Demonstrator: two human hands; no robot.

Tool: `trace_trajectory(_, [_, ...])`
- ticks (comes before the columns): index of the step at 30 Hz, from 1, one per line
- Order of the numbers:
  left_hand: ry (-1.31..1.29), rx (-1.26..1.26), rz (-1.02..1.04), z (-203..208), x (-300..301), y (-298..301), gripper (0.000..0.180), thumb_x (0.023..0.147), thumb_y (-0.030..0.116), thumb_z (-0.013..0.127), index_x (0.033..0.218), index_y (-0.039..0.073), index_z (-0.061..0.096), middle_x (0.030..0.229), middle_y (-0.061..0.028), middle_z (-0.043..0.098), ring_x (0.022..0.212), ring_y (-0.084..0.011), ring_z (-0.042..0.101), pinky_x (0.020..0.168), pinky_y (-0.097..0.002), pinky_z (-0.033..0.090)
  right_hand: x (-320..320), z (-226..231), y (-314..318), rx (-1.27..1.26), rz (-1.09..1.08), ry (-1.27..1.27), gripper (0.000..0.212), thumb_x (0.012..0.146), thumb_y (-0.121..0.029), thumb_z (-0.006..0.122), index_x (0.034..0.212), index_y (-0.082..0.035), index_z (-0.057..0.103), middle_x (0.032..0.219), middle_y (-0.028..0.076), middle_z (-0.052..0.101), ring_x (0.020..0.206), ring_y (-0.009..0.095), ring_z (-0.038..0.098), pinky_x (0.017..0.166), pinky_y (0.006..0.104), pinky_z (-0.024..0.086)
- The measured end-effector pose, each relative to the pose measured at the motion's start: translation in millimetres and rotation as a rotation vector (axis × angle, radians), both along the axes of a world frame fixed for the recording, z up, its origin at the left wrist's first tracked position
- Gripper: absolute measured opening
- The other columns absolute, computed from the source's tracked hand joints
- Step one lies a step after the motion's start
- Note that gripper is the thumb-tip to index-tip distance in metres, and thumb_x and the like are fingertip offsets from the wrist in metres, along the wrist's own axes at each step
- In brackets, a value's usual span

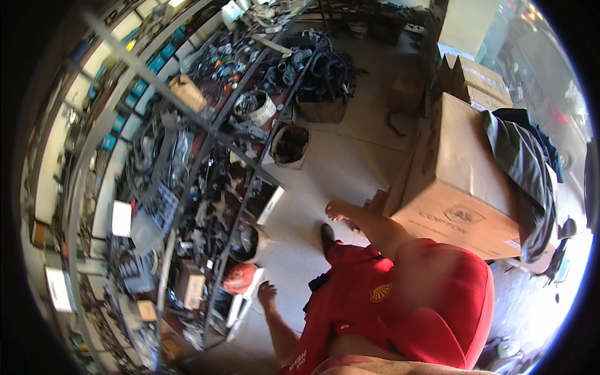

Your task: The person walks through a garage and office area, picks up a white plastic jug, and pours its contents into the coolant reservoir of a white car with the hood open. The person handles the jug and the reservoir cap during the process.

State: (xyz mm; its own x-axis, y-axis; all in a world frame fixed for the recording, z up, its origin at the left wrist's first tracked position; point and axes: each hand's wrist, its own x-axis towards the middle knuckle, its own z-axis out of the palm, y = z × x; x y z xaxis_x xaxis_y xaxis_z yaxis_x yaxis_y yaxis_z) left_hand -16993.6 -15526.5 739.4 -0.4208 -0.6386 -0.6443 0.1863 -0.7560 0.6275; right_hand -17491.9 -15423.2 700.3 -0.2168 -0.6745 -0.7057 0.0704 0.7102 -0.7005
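Observation:
My left hand [267,294] hangs low beside a metal shelf rack [187,181], close to a red rounded part [240,278] on its bottom level. It holds nothing and its fingers are loosely apart. My right hand [337,210] reaches forward over the pale floor, empty with fingers spread, just left of a large cardboard box [456,181]. A dark shoe [326,235] shows below that hand. My red shirt [400,300] fills the lower middle.
The rack on the left is crammed with machine parts, cables, small boxes and a white bucket [256,106]. A round bin [290,145] and a crate of black hoses [322,94] stand on the floor. Dark cloth [522,162] drapes over the big box, with more cartons [481,81] behind.

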Motion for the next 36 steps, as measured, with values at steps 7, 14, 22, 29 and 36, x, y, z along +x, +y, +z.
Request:
trace_trajectory(7, [-0.58,-0.801,-1.047,33,-261,-94,0.03,0.098,0.025,0.057,0.116,0.003,0.066,0.095,-0.0125,0.072,0.079,-0.0205,0.069,0.07,-0.0326,0.055,-131,25,-56,0.01,-0.541,-0.08,0.019,0.097,-0.023,0.053,0.101,-0.009,0.065,0.086,0.006,0.068,0.069,0.018,0.065,0.059,0.0332,0.053])
trace_trajectory(14, [-0.638,-0.566,-1.488,51,-470,-187,0.025,0.1,0.023,0.057,0.114,0.004,0.065,0.089,-0.007,0.07,0.07,-0.0138,0.065,0.062,-0.0284,0.052,-151,-38,77,-0.112,-1.285,-0.239,0.024,0.093,-0.02,0.058,0.107,-0.001,0.064,0.084,0.01,0.065,0.063,0.02,0.062,0.053,0.0335,0.052])
trace_trajectory(22, [-0.45,-0.658,-1.589,27,-709,-251,0.025,0.1,0.025,0.057,0.113,0.006,0.066,0.089,-0.006,0.071,0.072,-0.0122,0.064,0.065,-0.0282,0.053,-117,-96,193,0.202,-1.644,-0.387,0.026,0.094,-0.021,0.057,0.109,-0.001,0.063,0.086,0.011,0.065,0.063,0.021,0.063,0.052,0.0337,0.052])
trace_trajectory(29, [-0.16,-0.948,-1.938,67,-942,-207,0.026,0.098,0.026,0.058,0.11,0.005,0.068,0.089,-0.0053,0.072,0.082,-0.0131,0.065,0.073,-0.0295,0.052,-171,-59,196,0.213,-1.676,-0.464,0.028,0.095,-0.023,0.057,0.113,-0.002,0.061,0.087,0.011,0.065,0.064,0.02,0.064,0.052,0.0335,0.052])
trace_trajectory(36, [0.11,-0.923,-2.045,75,-1130,-115,0.028,0.097,0.025,0.057,0.113,0.004,0.066,0.092,-0.0066,0.072,0.083,-0.0151,0.066,0.079,-0.0315,0.053,-350,-9,146,0.215,-1.793,-0.197,0.035,0.095,-0.029,0.06,0.121,-0.005,0.059,0.097,0.008,0.066,0.073,0.019,0.066,0.062,0.0318,0.056])
